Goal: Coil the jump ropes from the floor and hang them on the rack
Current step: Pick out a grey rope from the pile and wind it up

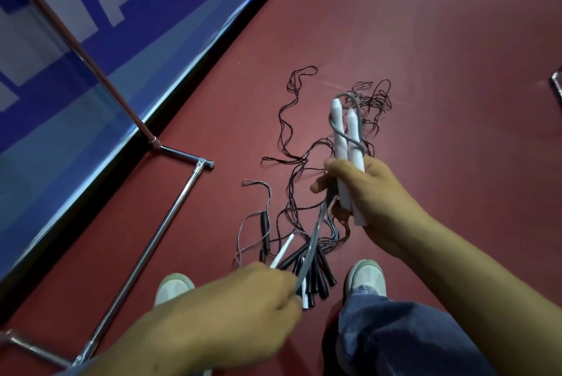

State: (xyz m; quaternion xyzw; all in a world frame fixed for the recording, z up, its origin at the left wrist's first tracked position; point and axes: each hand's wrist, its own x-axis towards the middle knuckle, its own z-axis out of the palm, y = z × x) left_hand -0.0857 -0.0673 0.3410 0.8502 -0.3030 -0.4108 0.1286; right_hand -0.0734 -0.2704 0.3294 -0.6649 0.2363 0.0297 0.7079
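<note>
1. A dark red floor (pixel 425 41) meets a blue banner (pixel 91 56) with white shapes on the left; the chrome tubes of a rack (pixel 170 217) base lie along it.
2. Counted: two white handles (pixel 346 144) held side by side; one grey cord (pixel 316 232) running from them; one more white handle on the floor (pixel 284 248); one lone black handle (pixel 265 228) to its left; a cluster of black handles (pixel 322 278) between two pale shoes (pixel 173 287), too overlapped to count; a loose tangle of thin dark cords (pixel 292 132) spread beyond them.
3. The right hand (pixel 374 202) is raised over the tangle, fingers wrapped round both white handles, tips pointing away; the grey cord loops over their tops.
4. The left hand (pixel 243 308) sits lower and nearer, knuckles up, fingers curled and pinching the grey cord, which is stretched between the two hands.
</note>
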